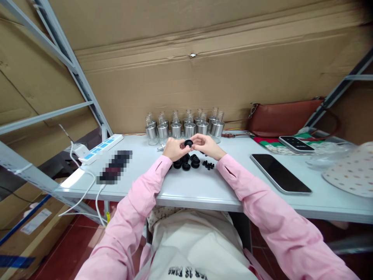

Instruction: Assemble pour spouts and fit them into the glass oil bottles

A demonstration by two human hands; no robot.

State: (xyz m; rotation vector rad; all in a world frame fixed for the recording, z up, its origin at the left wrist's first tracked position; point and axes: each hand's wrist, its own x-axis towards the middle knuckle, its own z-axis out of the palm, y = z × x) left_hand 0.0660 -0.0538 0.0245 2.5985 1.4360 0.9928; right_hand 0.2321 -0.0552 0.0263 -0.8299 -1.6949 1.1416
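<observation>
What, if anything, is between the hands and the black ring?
Nothing visible. The left hand and right hand both pinch the black ring at their fingertips, above the table. The loose black parts lie under it, nearer the person; the metal canisters stand behind, apart.

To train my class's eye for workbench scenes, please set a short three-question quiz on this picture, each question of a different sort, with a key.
1. True or false: the left hand and the right hand both hold the black round part above the table.
2. What stands in a row behind the hands? A) metal-and-glass canisters B) mugs C) books
3. Fill in: the power strip lies on the person's ____ side.
Key: 1 true; 2 A; 3 left.
</observation>
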